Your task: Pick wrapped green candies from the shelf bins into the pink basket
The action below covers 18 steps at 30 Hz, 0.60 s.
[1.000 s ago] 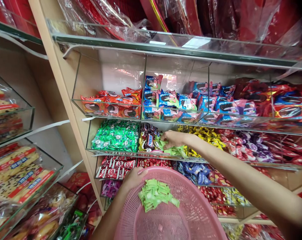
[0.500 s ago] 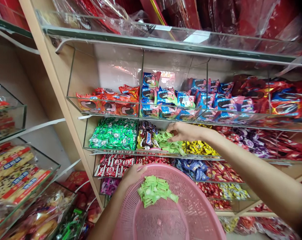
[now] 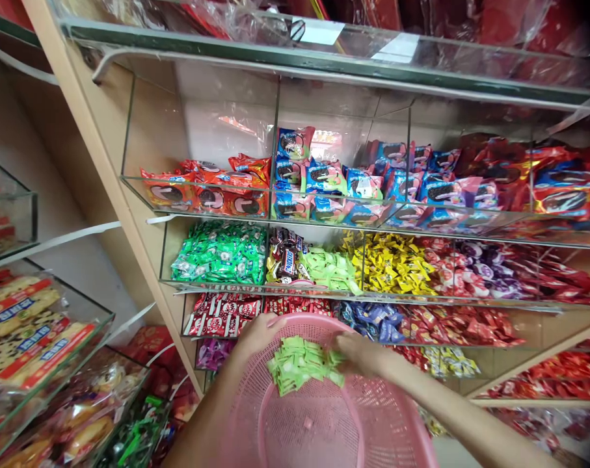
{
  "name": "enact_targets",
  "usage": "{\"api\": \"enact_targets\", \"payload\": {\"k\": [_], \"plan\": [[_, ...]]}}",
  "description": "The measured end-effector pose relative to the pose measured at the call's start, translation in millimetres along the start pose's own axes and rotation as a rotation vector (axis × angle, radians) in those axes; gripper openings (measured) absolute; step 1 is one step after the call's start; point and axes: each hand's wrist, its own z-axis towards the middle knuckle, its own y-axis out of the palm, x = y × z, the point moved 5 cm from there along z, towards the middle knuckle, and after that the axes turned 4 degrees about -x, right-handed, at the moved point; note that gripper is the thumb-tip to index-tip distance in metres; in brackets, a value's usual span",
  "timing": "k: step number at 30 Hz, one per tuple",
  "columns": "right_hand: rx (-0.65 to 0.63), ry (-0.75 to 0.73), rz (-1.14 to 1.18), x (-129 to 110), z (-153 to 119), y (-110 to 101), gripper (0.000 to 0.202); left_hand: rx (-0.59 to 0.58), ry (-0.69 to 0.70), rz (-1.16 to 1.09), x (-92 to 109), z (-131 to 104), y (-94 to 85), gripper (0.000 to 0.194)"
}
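Note:
A pink perforated basket [image 3: 309,422] hangs in front of the shelves, its left rim gripped by my left hand [image 3: 260,335], whose fingers curl over the edge. Inside it lies a pile of small light green packets [image 3: 302,364]. My right hand [image 3: 356,354] is over the basket's upper right part, beside the pile; motion smears its fingers, and green shows at their tips. More light green packets [image 3: 328,268] fill a shelf compartment above, between dark Snickers bars [image 3: 289,257] and yellow-wrapped candies [image 3: 392,263].
Glass shelf dividers and a front edge [image 3: 295,289] border the compartments. Green candies [image 3: 221,253] sit left of the Snickers. Orange cookie packs [image 3: 207,192] and blue ones [image 3: 324,182] stand one tier up. Long bread packs [image 3: 36,325] are at the left.
My right hand has come down from the shelf's light green packets to the basket. My left hand still holds the rim. The view has shifted slightly.

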Motion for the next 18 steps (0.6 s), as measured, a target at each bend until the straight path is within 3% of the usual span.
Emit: {"api": "enact_targets", "payload": {"k": [3,7,13,18], "plan": [[-0.061,0.155,-0.157,-1,9,25,0.027,-0.015,-0.02,0.048,-1,-1,2.5,0.05],[-0.145,0.193,-0.172,-9,13,45,0.039,-0.018,-0.027,0.06,-7,-2,4.7,0.051],[-0.107,0.218,-0.202,-9,21,62,0.037,-0.013,-0.062,0.096,-10,-5,4.4,0.05],[-0.119,0.204,-0.202,-14,26,64,0.036,-0.024,-0.047,0.083,-8,-4,6.0,0.048]]}}
